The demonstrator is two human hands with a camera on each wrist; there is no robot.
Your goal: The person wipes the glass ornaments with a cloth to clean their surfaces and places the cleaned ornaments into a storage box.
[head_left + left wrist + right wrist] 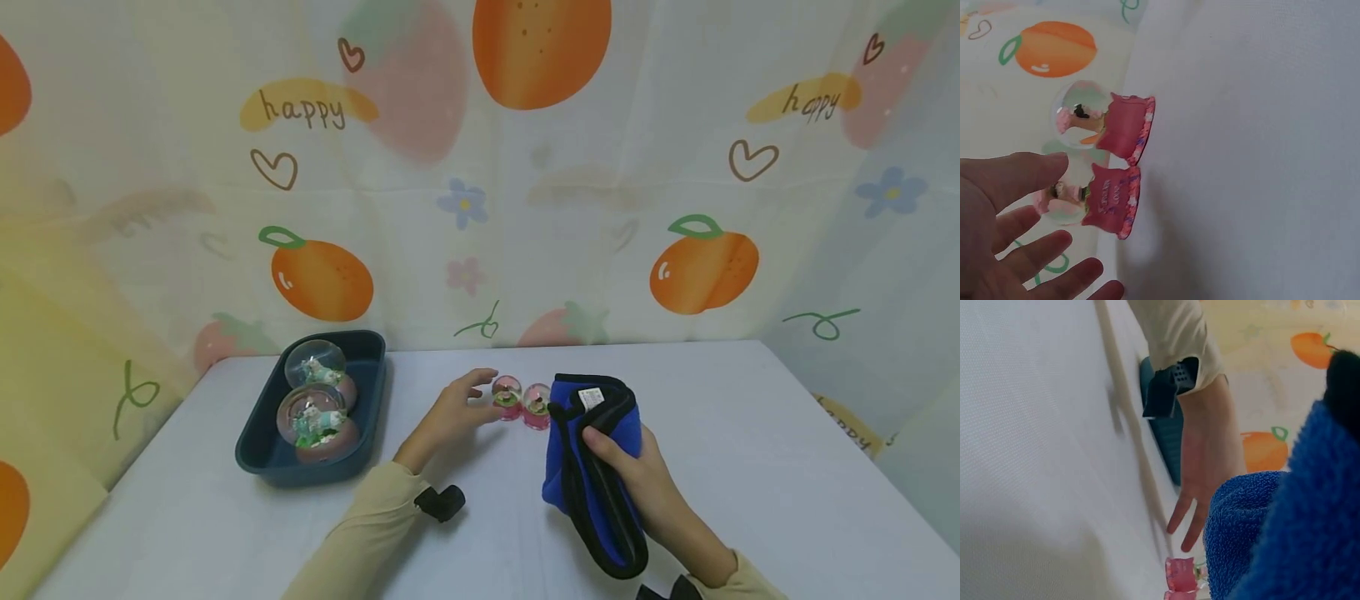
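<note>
Two small snow globes with pink bases stand side by side on the table; the left snow globe [507, 398] is nearest my left hand [459, 410]. That hand reaches toward it with fingers spread and apart. In the left wrist view, the left hand [1004, 231] partly covers the glass of one snow globe [1113, 203], while the other snow globe [1125, 128] is beside it. My right hand [637, 475] grips a folded blue cloth [558, 467] with black edging and a white label, thumb on top. The blue cloth [1291, 531] fills much of the right wrist view.
A dark blue tray [375, 392] at the left holds two larger snow globes, the front snow globe [318, 421] leaning over the tray and the rear snow globe [315, 364] behind it. A printed curtain [525, 208] hangs behind the white table [750, 467].
</note>
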